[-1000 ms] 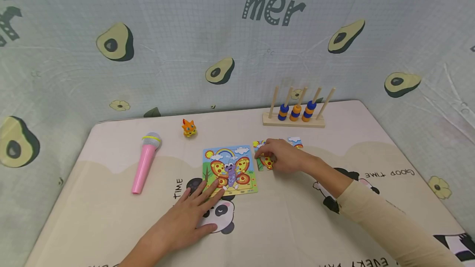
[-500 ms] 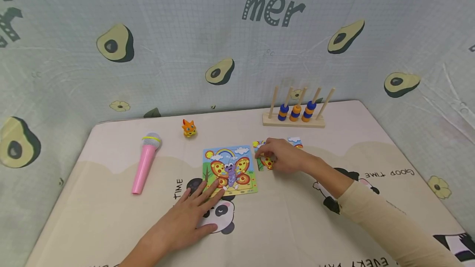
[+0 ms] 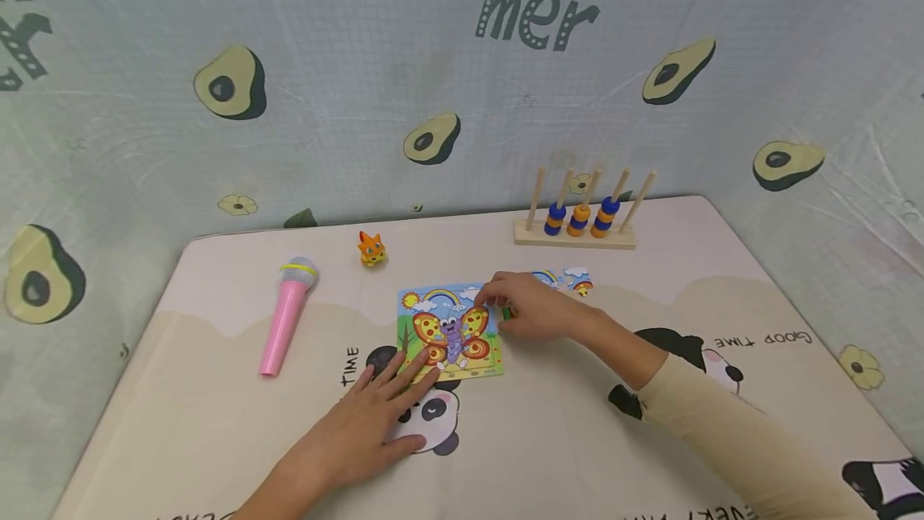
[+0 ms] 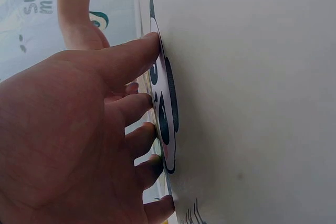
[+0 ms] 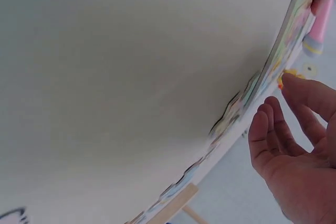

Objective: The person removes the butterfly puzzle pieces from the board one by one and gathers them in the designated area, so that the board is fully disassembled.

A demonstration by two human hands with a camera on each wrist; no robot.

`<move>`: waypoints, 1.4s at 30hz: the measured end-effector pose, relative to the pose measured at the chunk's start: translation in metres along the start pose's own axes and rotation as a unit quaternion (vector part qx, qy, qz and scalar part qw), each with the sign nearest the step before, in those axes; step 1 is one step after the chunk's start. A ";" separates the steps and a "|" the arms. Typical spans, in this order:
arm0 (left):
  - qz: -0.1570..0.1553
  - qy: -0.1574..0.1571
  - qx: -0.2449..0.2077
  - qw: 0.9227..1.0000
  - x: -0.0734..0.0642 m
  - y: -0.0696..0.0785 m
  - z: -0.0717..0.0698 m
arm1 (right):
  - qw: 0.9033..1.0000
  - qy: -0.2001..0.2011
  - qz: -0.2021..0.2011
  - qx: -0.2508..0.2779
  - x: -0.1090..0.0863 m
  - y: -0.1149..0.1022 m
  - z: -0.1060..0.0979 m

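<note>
A butterfly jigsaw board (image 3: pixel 451 319) lies flat on the table in the head view. Spread fingers of my left hand (image 3: pixel 368 424) rest on its lower left corner, with the thumb on the cloth. My right hand (image 3: pixel 537 307) hovers at the board's upper right edge, fingertips over the butterfly's right wing. In the right wrist view the bent fingers of that hand (image 5: pixel 299 166) have nothing between them. Loose jigsaw pieces (image 3: pixel 580 279) with cloud and rainbow prints lie behind it, partly hidden by the hand. More pieces (image 5: pixel 231 114) show beside the board in the right wrist view.
A pink toy microphone (image 3: pixel 284 319) lies left of the board. Farther back stands a small orange toy animal (image 3: pixel 372 249). A wooden peg stand (image 3: pixel 575 236) with blue and orange rings is at the back right, near the avocado-print backdrop (image 3: pixel 346 87).
My right hand has moved left from the loose pieces to the board's upper right edge, uncovering a rainbow piece. The left hand stays on the board's corner. The head view has shifted slightly.
</note>
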State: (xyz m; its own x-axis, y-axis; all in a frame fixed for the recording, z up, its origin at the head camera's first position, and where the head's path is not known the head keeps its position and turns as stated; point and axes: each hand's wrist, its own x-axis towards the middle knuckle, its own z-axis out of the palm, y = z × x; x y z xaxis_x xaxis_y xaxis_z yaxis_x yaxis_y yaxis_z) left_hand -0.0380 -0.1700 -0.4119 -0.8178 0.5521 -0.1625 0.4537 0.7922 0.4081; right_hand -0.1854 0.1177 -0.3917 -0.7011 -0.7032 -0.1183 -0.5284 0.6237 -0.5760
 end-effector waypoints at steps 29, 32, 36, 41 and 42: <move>-0.006 -0.016 -0.009 1.000 0.003 0.002 0.001 | 0.999 -0.041 0.013 -0.017 0.035 -0.032 0.027; -0.006 -0.015 -0.008 1.000 0.003 0.002 0.001 | 0.999 -0.039 0.014 -0.014 0.036 -0.033 0.028; -0.004 -0.013 -0.007 1.000 0.002 0.002 0.001 | 0.999 -0.037 0.011 -0.014 0.036 -0.033 0.029; -0.006 -0.014 -0.011 1.000 0.002 0.002 0.001 | 0.999 -0.029 0.003 -0.018 0.037 -0.033 0.031; -0.007 -0.015 -0.011 1.000 0.002 0.001 0.000 | 0.999 -0.027 0.002 -0.018 0.038 -0.033 0.031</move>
State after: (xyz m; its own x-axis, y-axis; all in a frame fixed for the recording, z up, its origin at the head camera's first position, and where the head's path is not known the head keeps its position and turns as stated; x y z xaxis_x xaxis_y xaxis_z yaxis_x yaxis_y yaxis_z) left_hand -0.0389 -0.1676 -0.4121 -0.8133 0.5482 -0.1950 0.4333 0.7943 0.4259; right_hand -0.1793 0.0601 -0.4026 -0.6770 -0.7173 -0.1650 -0.5430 0.6381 -0.5459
